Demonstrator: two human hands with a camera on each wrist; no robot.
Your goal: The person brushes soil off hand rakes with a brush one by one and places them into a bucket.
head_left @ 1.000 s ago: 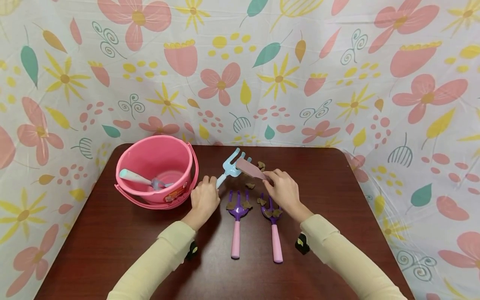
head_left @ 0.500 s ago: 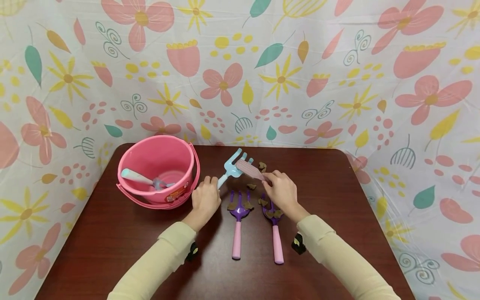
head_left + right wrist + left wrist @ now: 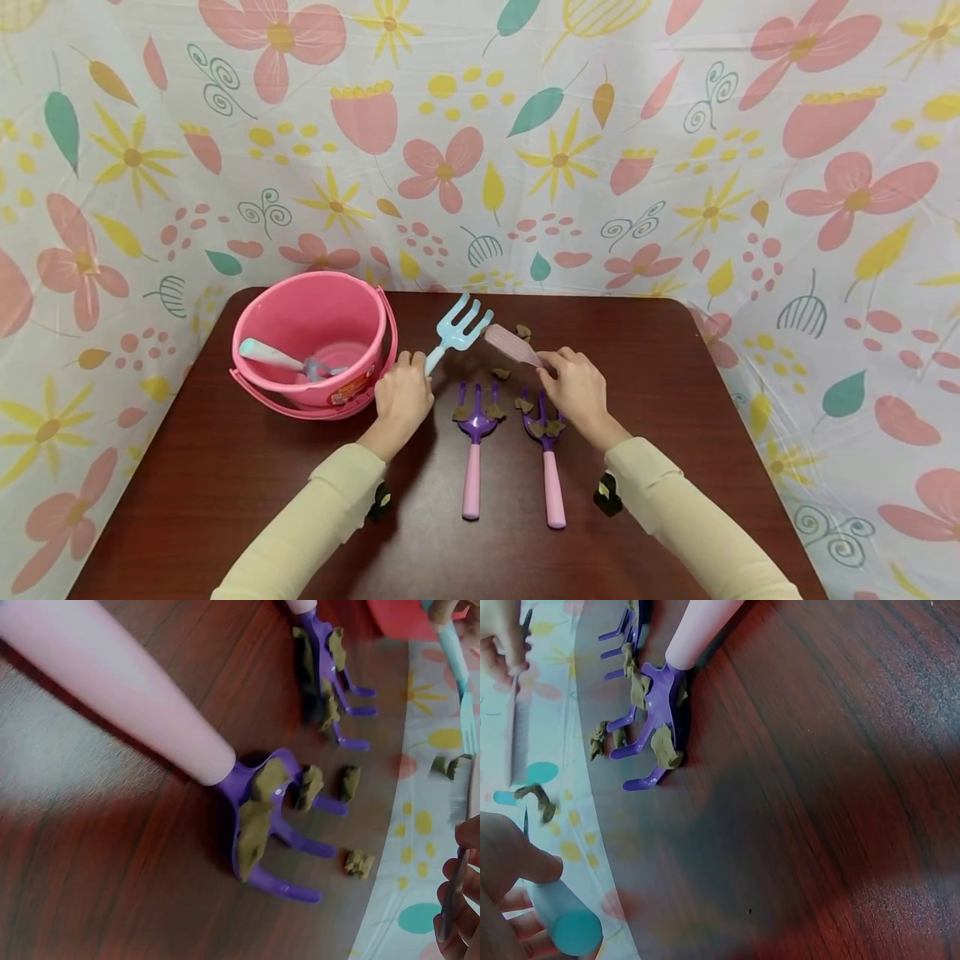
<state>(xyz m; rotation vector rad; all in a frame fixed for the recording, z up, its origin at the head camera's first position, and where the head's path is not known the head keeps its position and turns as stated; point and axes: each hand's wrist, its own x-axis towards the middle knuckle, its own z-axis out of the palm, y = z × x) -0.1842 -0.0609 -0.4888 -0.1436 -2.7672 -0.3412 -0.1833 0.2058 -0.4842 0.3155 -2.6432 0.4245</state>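
My left hand (image 3: 405,396) grips the handle of a light blue toy garden fork (image 3: 456,332), its tines raised above the table and pointing away. Just right of the tines is a pale pink brush (image 3: 512,343), pinched in my right hand (image 3: 577,392); its bristles (image 3: 460,799) show in the right wrist view. A blurred brown clump (image 3: 538,802) sits close to the fork and brush in the left wrist view. Nearer me lie two purple garden forks with pink handles, the left one (image 3: 476,427) and the right one (image 3: 550,454), both carrying brown clay-like bits.
A pink bucket (image 3: 315,292) stands at the table's left, with another light-handled tool (image 3: 272,355) leaning inside. Loose brown clumps lie on the dark wooden table (image 3: 637,350), one (image 3: 501,373) between the forks and the brush. A flowered cloth (image 3: 480,167) hangs behind.
The blue fork has shifted left and turned slightly, away from the brush, which was over its tines. My right hand has drawn a little to the right with the brush.
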